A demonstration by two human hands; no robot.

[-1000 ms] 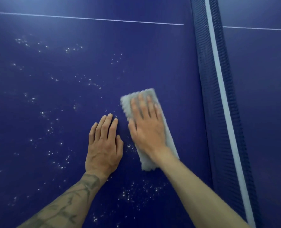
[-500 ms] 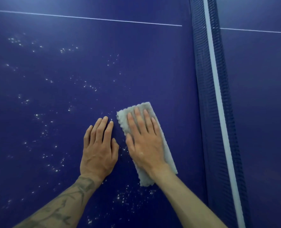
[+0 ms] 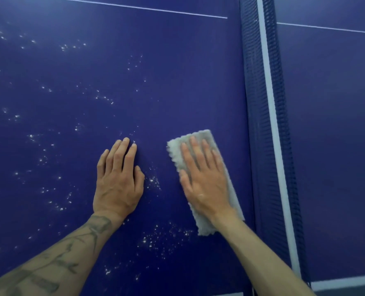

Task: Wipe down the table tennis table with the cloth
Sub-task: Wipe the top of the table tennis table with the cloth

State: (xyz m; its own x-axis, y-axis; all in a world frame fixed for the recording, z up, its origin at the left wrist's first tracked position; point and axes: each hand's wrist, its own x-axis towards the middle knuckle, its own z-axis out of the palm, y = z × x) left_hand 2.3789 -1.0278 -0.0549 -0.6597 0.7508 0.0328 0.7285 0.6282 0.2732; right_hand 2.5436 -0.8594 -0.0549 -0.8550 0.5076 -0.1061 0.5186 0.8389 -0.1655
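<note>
Our right hand (image 3: 205,184) flat on the grey cloth (image 3: 200,137), grip wide, fingers straight, cloth on the blue tabletop (image 3: 177,71) near the net (image 3: 262,103), our left hand (image 3: 118,182) flat beside it, grip wide, white specks (image 3: 153,181) between them.

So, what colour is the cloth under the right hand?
The cloth is light grey and plain; the head view shows it best, under the right hand.
</note>
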